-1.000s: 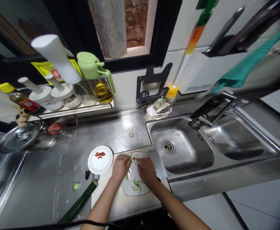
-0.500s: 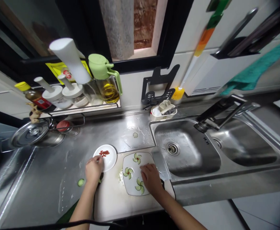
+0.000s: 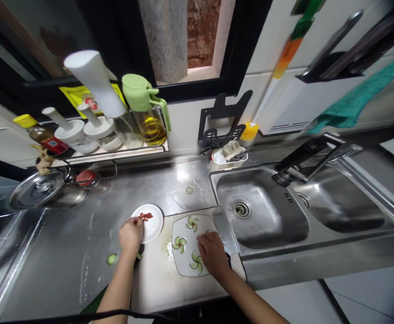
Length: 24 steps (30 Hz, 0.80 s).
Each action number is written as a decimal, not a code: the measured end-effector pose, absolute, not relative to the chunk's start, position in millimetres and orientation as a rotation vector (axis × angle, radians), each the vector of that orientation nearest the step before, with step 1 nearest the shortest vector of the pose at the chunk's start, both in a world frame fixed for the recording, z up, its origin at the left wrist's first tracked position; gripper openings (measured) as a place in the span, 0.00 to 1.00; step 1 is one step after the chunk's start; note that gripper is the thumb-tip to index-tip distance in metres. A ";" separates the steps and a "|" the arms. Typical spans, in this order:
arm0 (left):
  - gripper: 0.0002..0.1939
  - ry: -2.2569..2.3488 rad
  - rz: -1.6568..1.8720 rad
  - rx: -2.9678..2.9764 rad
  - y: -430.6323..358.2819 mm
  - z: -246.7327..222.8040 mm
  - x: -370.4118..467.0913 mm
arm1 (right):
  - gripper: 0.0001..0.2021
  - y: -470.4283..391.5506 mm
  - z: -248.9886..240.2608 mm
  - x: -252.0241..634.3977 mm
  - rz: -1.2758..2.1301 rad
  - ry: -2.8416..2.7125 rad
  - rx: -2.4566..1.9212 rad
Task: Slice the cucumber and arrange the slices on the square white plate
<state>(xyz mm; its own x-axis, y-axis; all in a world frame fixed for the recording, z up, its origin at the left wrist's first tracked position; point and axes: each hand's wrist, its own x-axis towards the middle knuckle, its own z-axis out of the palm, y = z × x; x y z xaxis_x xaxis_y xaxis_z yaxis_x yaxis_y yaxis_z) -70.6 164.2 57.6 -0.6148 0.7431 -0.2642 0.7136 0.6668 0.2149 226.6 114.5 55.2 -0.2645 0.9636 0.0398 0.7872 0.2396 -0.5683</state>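
My left hand [image 3: 130,235] is at the left side of a small white plate [image 3: 156,227]. Its thumb and fingertips are pinched together beside a little heap of red bits [image 3: 146,217]; anything between them is too small to make out. My right hand [image 3: 213,254] hovers over or rests on the right part of a square white plate [image 3: 188,252], fingers loosely bent and nothing seen in them. Green cucumber slices [image 3: 196,263] lie there in pinwheel flowers, some with red centres. The right hand hides part of this plate, which sits on a pale cutting board [image 3: 163,288].
A cleaver blade [image 3: 225,229] lies between the square plate and a double sink [image 3: 264,207] with a black faucet [image 3: 291,168]. Cucumber ends [image 3: 112,258] lie on the steel counter. Behind stand a shelf of seasoning jars, an oil bottle [image 3: 146,112] and a lidded pot [image 3: 44,189].
My left hand has shifted slightly up and left at the small plate, its fingertips nearer the red bits. My right hand stays almost where it was. The view has moved a little.
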 end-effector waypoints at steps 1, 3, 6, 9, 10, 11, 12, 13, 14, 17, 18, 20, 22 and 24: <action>0.19 2.554 0.127 1.152 163.7 57.2 -70.6 | 0.09 114.5 55.2 226.8 0.633 -2.136 -1.608; 0.20 2.552 0.133 1.148 162.4 56.2 -71.0 | 0.09 114.3 55.1 227.4 0.641 -2.135 -1.599; 0.20 2.549 0.162 1.163 158.4 55.0 -72.9 | 0.09 113.4 55.1 228.6 0.644 -2.126 -1.586; 0.19 2.549 0.224 1.177 150.8 55.6 -74.5 | 0.09 112.4 54.7 231.1 0.646 -2.111 -1.592; 0.19 2.548 0.255 1.186 147.4 56.5 -73.8 | 0.09 112.2 54.5 232.7 0.644 -2.105 -1.595; 0.18 2.543 0.295 1.201 143.8 57.7 -71.7 | 0.10 112.0 54.3 235.0 0.639 -2.098 -1.597; 0.18 2.528 0.342 1.222 140.0 59.2 -68.0 | 0.10 111.9 54.1 237.9 0.633 -2.091 -1.597; 0.18 2.503 0.396 1.244 136.0 60.9 -62.3 | 0.10 111.9 54.0 241.6 0.626 -2.084 -1.596; 0.17 2.467 0.454 1.268 132.1 62.6 -54.4 | 0.10 111.7 54.0 245.9 0.619 -2.077 -1.597; 0.15 2.259 0.633 1.390 121.5 66.3 -19.1 | 0.11 110.0 55.0 261.1 0.599 -2.050 -1.635; 0.14 2.157 0.688 1.472 118.7 66.8 -4.4 | 0.12 108.9 55.7 266.2 0.595 -2.040 -1.660; 0.11 1.935 0.766 1.597 114.7 66.9 26.6 | 0.12 106.1 57.0 275.3 0.592 -2.023 -1.709; 0.10 1.786 0.800 1.660 112.9 66.2 56.3 | 0.12 102.7 57.9 281.7 0.591 -2.007 -1.746; 0.09 1.711 0.777 1.684 113.1 65.2 81.8 | 0.12 99.2 58.0 285.4 0.586 -1.992 -1.767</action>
<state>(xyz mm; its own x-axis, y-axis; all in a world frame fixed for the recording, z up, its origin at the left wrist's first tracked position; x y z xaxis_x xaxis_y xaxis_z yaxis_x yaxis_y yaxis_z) 81.8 113.1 65.2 -0.0068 0.9998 -0.0195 0.6431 0.0193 0.7655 285.4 99.2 58.0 -0.1109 0.9934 0.0278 0.8201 0.1072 -0.5621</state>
